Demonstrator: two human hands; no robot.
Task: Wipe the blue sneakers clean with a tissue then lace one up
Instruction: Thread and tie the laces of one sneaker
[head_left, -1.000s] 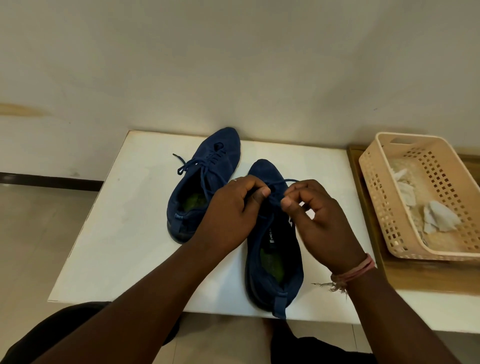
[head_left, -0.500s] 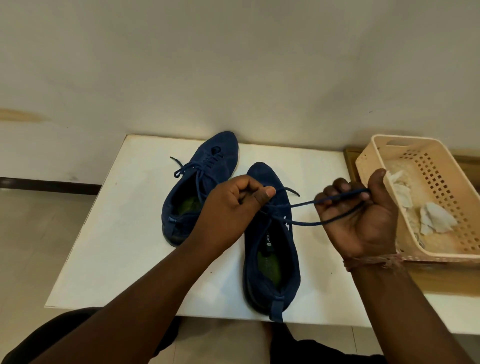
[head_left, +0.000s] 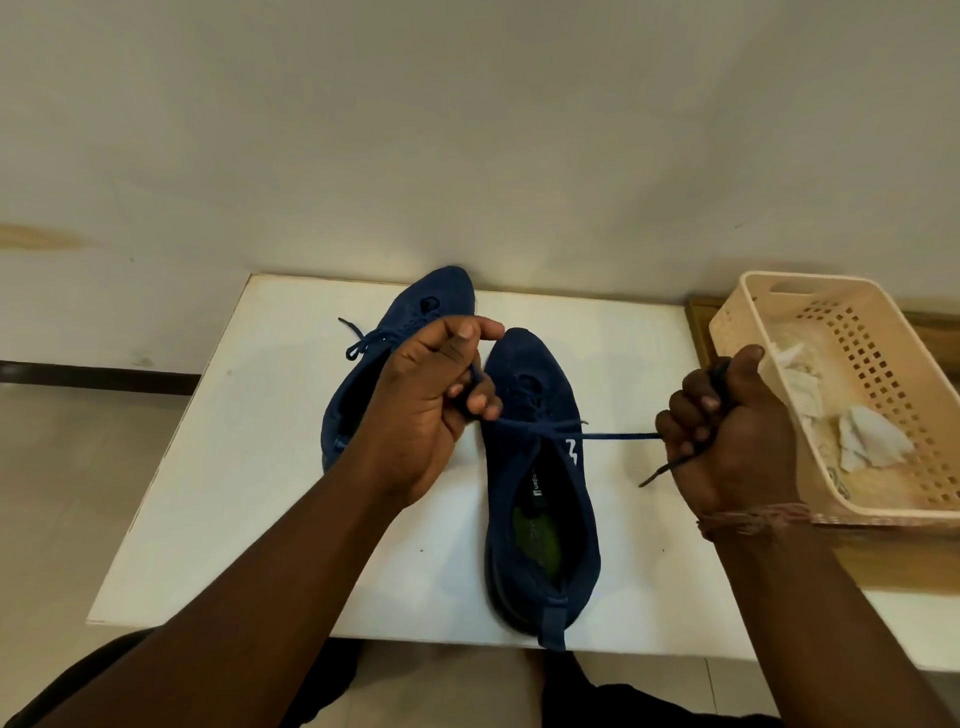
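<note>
Two blue sneakers lie on the white table (head_left: 249, 467), toes pointing away from me. The near right sneaker (head_left: 540, 499) has its blue lace (head_left: 613, 435) stretched taut across its tongue. My left hand (head_left: 441, 395) grips one end of that lace just left of the shoe's toe. My right hand (head_left: 727, 441) is fisted on the other end, pulled out to the right beside the basket, with the lace tip hanging below the fist. The left sneaker (head_left: 363, 374) sits behind my left hand, partly hidden, its lace loose.
A beige plastic basket (head_left: 769, 291) with crumpled white tissues (head_left: 867, 439) stands on a wooden surface at the right, close to my right hand. The wall rises just behind the table. My dark-clothed legs show below the table's front edge.
My hands were together over the right sneaker's tongue a second ago. They have drawn apart, right hand toward the basket and left hand up and left, pulling the lace tight.
</note>
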